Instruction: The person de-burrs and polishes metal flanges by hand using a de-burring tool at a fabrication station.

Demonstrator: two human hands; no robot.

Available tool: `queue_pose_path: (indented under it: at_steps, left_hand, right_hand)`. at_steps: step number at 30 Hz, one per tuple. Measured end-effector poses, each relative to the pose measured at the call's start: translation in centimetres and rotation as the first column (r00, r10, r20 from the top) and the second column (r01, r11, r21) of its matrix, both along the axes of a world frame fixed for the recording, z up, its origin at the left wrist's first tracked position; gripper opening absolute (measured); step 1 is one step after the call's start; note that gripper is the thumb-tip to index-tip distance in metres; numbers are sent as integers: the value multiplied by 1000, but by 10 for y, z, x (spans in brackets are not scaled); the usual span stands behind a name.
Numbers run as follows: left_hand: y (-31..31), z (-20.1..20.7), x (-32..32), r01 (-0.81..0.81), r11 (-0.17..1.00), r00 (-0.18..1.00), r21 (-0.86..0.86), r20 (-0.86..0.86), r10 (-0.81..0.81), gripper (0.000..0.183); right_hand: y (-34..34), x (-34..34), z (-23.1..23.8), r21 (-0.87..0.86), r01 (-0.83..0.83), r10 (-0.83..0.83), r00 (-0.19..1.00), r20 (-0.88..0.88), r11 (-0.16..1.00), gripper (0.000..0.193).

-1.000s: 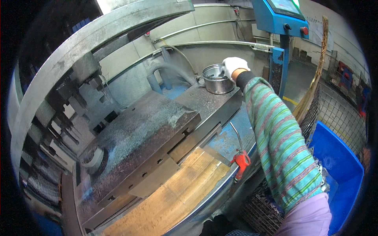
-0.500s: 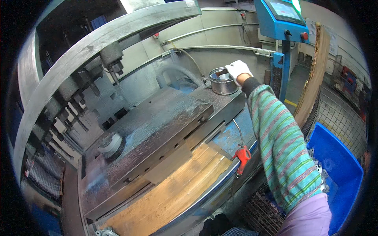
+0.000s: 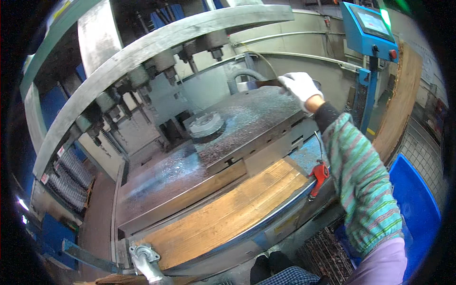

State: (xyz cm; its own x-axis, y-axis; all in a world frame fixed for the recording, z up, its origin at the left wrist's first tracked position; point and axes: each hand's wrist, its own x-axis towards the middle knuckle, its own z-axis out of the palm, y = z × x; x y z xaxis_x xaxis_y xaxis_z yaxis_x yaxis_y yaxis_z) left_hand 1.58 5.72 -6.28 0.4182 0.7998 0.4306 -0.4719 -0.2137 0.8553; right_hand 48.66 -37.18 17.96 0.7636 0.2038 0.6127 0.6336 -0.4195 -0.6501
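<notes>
My right hand (image 3: 300,89), in a white glove, is closed on a dark, flat brush (image 3: 269,83). It holds the brush over the far right part of the machine bed, and the brush points left. My left hand (image 3: 144,267), gloved too, grips a small grey metal casting (image 3: 146,252) at the near left corner of the wooden board (image 3: 223,216). On the machine bed sits a round light-grey fixture (image 3: 206,124), with metal chips scattered around it. The metal pot is mostly hidden behind my right hand.
A drill head (image 3: 161,61) with several spindles hangs over the bed. A red air gun (image 3: 319,178) stands at the board's right end. A blue control box (image 3: 370,35) is at the far right, and a blue bin (image 3: 415,190) is beside my right arm.
My right hand has lifted the brush out of the metal pot and brought it left over the bed. My left hand has come into view on the casting. The view has shifted left.
</notes>
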Motion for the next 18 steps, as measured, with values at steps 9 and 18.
queue_pose_path:
  at_steps: [9,18]
  left_hand:
    - [-36,23,8,56,998,998,8,-22,-55,22]
    - [-34,19,-2,-110,992,992,-66,63,114,48]
  right_hand:
    - [101,-20,11,180,-115,100,991,91,977,28]
    - [99,-79,-16,6,-129,127,980,153,992,30]
